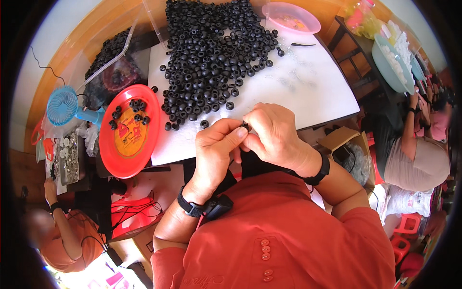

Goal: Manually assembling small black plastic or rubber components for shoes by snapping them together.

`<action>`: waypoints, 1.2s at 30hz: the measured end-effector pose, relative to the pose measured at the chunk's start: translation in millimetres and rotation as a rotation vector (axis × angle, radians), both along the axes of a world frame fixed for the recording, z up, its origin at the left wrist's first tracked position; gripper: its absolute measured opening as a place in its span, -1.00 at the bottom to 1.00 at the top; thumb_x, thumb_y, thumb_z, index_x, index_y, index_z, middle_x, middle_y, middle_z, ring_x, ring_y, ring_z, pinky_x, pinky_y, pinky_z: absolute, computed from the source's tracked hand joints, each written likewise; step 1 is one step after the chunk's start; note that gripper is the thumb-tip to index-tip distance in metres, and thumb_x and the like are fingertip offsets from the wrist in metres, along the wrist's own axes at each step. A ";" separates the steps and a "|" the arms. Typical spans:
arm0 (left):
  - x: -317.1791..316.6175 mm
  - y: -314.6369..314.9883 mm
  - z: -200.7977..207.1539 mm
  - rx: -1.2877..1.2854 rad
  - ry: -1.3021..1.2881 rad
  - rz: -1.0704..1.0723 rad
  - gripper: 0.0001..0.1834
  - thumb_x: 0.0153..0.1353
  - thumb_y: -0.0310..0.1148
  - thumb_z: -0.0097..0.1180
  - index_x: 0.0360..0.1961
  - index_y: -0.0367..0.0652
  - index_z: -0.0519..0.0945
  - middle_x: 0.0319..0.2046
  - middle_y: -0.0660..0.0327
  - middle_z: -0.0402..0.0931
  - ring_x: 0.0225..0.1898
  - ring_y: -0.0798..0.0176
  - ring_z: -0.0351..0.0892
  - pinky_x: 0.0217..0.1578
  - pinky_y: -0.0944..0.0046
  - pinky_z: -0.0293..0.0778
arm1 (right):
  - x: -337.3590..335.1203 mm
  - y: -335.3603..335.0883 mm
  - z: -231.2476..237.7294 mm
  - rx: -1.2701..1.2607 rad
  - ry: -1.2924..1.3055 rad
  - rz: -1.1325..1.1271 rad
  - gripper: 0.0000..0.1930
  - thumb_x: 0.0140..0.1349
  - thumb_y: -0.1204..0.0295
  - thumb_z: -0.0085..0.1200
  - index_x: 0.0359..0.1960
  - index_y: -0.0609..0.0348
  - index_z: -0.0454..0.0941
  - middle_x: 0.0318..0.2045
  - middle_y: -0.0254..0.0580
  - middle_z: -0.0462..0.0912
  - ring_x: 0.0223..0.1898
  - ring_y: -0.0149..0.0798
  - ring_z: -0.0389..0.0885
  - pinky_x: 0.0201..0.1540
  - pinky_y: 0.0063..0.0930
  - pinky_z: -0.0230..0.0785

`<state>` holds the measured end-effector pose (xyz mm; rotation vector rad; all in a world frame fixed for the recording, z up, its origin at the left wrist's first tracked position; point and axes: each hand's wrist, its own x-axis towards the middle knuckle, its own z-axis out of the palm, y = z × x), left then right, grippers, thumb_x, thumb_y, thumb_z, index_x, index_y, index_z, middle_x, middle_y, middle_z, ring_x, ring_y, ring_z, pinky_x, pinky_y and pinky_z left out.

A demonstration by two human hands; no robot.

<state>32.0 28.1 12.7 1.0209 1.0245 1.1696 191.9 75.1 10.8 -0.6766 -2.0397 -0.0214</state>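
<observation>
Both of my hands meet over the front edge of a white table point(317, 98). My left hand point(216, 149) pinches a small black piece point(245, 125) between thumb and fingertips. My right hand point(276, 135) closes on the same piece from the other side; the fingers hide most of it. Beyond them spreads a large heap of small round black pieces with holes point(207, 62), like beads or caps. To the left, a red oval plate point(152, 123) holds several joined black pieces point(138, 105).
A pink bowl point(308, 21) stands at the far edge, near a thin black strip point(303, 45) and small clear bits point(288, 65). A blue fan point(62, 106) is at left. An open cardboard box point(339, 138) sits right. Other people work on both sides.
</observation>
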 end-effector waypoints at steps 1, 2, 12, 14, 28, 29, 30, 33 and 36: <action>-2.0 0.2 -0.9 -0.009 0.000 -0.017 -0.83 0.36 -0.47 0.09 -0.18 -0.39 0.62 -0.49 0.17 0.61 -0.61 0.44 0.47 -0.60 0.47 0.37 | 0.9 -0.1 1.6 -0.053 -0.005 0.043 -0.71 -0.15 0.51 0.25 -0.47 0.10 0.33 -0.58 -0.20 0.41 -0.60 -0.11 0.44 -0.55 -0.25 0.27; -2.0 0.2 -1.7 -0.018 0.001 -0.035 -0.84 0.36 -0.45 0.11 -0.20 -0.36 0.63 -0.53 0.20 0.59 -0.62 0.51 0.44 -0.63 0.51 0.32 | 1.6 -0.6 2.4 -0.106 -0.010 0.085 -0.71 -0.15 0.50 0.26 -0.47 0.10 0.32 -0.58 -0.21 0.42 -0.60 -0.11 0.47 -0.56 -0.24 0.28; -0.8 -6.5 3.2 0.033 0.017 0.009 -0.85 0.30 -0.50 0.13 -0.24 -0.43 0.61 -0.48 0.17 0.59 -0.63 0.41 0.43 -0.65 0.48 0.30 | -9.0 -15.7 -18.5 -0.097 0.178 0.047 -0.77 -0.02 0.51 0.24 -0.42 0.11 0.39 -0.58 -0.23 0.43 -0.61 -0.12 0.46 -0.58 -0.24 0.28; 0.3 -13.4 9.9 0.037 0.020 0.125 -0.85 0.27 -0.52 0.13 -0.24 -0.44 0.61 -0.48 0.13 0.62 -0.61 0.38 0.48 -0.64 0.47 0.33 | 2.5 -15.8 -7.1 -0.154 0.187 0.096 -0.78 -0.01 0.52 0.25 -0.37 0.10 0.44 -0.54 -0.22 0.44 -0.55 -0.11 0.47 -0.50 -0.24 0.29; -83.1 -4.0 30.2 0.620 1.037 0.613 -0.78 0.05 -0.54 0.30 -0.22 -0.23 0.68 -0.28 0.21 0.59 -0.19 0.28 0.53 -0.34 0.36 0.44 | 48.6 68.9 3.5 -0.010 -0.548 -0.375 -0.92 0.02 0.49 0.09 -0.47 0.16 0.62 -0.34 -0.22 0.57 -0.17 -0.09 0.47 -0.08 -0.19 0.20; -72.5 -10.5 26.8 0.625 1.052 0.572 -0.79 0.02 -0.57 0.32 -0.26 -0.23 0.67 -0.30 0.19 0.59 -0.21 0.22 0.54 -0.27 0.27 0.47 | 47.2 70.8 2.8 -0.011 -0.546 -0.362 -0.92 0.02 0.49 0.09 -0.47 0.16 0.62 -0.34 -0.22 0.57 -0.17 -0.09 0.47 -0.08 -0.19 0.20; -61.1 -16.3 20.4 0.543 0.989 0.520 -0.79 0.00 -0.59 0.31 -0.28 -0.23 0.66 -0.29 0.16 0.59 -0.21 0.14 0.54 -0.20 0.18 0.47 | 48.4 71.6 2.1 0.026 -0.558 -0.331 -0.92 0.03 0.50 0.09 -0.46 0.17 0.62 -0.34 -0.22 0.57 -0.16 -0.10 0.48 -0.07 -0.20 0.21; -45.7 -14.0 2.9 0.695 1.086 0.401 -0.78 0.00 -0.59 0.30 -0.27 -0.23 0.66 -0.28 0.14 0.56 -0.22 0.11 0.52 -0.25 0.20 0.46 | 49.9 74.8 1.3 0.081 -0.561 -0.253 -0.92 0.03 0.50 0.09 -0.46 0.20 0.62 -0.35 -0.21 0.57 -0.16 -0.12 0.49 -0.08 -0.24 0.22; -30.8 -5.2 7.3 0.801 1.165 0.246 -0.73 0.00 -0.56 0.31 -0.21 -0.24 0.64 -0.27 0.13 0.52 -0.20 0.02 0.46 -0.21 0.14 0.44 | 44.4 75.8 -1.6 0.117 -0.570 -0.209 -0.93 0.02 0.51 0.10 -0.47 0.20 0.61 -0.36 -0.19 0.56 -0.17 -0.14 0.49 -0.10 -0.28 0.23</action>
